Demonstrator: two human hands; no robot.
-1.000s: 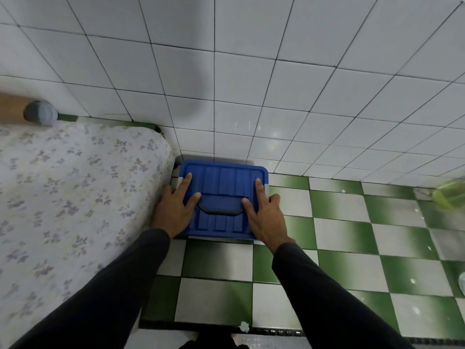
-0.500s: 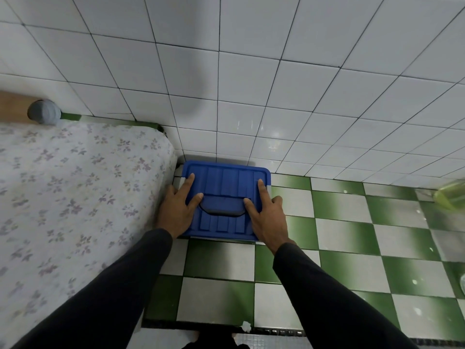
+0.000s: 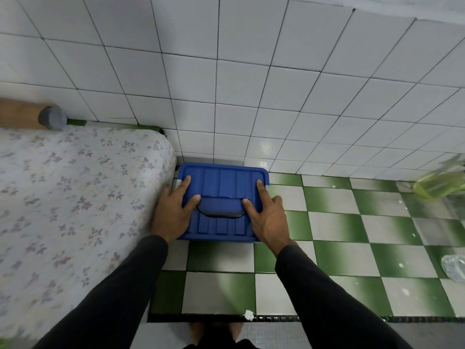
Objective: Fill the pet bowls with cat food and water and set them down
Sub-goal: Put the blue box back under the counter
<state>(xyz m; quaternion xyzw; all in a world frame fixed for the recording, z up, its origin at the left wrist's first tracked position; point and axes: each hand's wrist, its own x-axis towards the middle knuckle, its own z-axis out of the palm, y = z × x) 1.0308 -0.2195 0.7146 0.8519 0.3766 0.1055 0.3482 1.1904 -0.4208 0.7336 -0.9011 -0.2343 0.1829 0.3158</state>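
blue bin hemmed by mattress on its left, tiled wall behind, open checkered floor right and front

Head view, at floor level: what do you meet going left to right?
Floral-print mattress → left hand → blue plastic bin lid → right hand → green-and-white checkered floor tiles → blurred yellow-green object at the right edge.

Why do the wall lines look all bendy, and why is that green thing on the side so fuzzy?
In the head view, the wide lens bends the wall tiles outward, so straight grout lines fan out. The green thing at the right edge is smeared by blur, too fuzzy to name. A soft glare shines on the lower tiles above the blue box, which is sharp, as are the left hand and right hand.
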